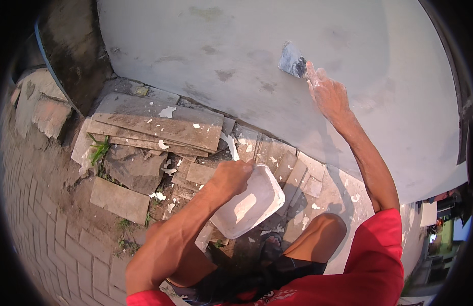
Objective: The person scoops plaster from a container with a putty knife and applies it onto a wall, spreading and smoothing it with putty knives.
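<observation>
One white tub [273, 191], a rounded rectangle with pale smears inside, is held by the left hand [231, 177], its fingers closed on the rim, tips hidden. Above and to the right of the tub, one scraper [291, 60] seems to touch the one grey wall [236, 35]; its broad blade is coated whitish-grey and looks dark near the handle. The right hand [329, 97] has its fingers curled around that handle. One stack of flat slabs [160, 120] lies to the tub's upper left.
</observation>
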Demonstrator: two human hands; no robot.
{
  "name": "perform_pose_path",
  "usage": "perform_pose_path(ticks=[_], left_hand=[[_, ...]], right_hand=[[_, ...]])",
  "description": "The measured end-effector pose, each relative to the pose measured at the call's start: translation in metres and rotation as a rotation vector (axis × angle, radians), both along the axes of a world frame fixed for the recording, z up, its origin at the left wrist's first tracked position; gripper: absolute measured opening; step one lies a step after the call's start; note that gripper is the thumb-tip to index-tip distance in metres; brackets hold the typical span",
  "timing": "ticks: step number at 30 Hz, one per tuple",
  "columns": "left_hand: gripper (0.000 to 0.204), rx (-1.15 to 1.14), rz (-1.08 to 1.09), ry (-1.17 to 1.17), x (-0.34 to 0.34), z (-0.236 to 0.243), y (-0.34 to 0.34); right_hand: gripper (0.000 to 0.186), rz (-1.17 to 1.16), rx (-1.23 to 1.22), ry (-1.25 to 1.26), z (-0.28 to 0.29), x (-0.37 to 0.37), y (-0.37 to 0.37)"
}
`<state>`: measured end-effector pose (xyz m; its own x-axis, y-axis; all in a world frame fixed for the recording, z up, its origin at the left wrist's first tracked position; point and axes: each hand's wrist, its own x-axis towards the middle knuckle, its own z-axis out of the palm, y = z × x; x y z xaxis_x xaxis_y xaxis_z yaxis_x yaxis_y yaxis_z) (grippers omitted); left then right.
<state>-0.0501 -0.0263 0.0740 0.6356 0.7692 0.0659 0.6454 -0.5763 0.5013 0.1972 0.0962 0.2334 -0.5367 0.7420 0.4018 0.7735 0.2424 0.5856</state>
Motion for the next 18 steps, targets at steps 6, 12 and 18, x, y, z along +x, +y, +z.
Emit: perform_pose_path(ticks=[6, 12, 18], left_hand=[[0.038, -0.022, 0.014, 0.022, -0.002, 0.007, -0.002], [0.039, -0.022, 0.017, 0.038, -0.001, 0.002, 0.005], [0.038, -0.066, 0.011, 0.051, 0.002, 0.011, 0.004]], right_hand=[[0.050, -0.139, 0.081, 0.019, 0.034, 0.094, -0.024], [0.052, -0.069, -0.022, 0.239, 0.001, 0.036, -0.045], [0.055, -0.112, 0.053, 0.236, -0.026, 0.014, -0.011]])
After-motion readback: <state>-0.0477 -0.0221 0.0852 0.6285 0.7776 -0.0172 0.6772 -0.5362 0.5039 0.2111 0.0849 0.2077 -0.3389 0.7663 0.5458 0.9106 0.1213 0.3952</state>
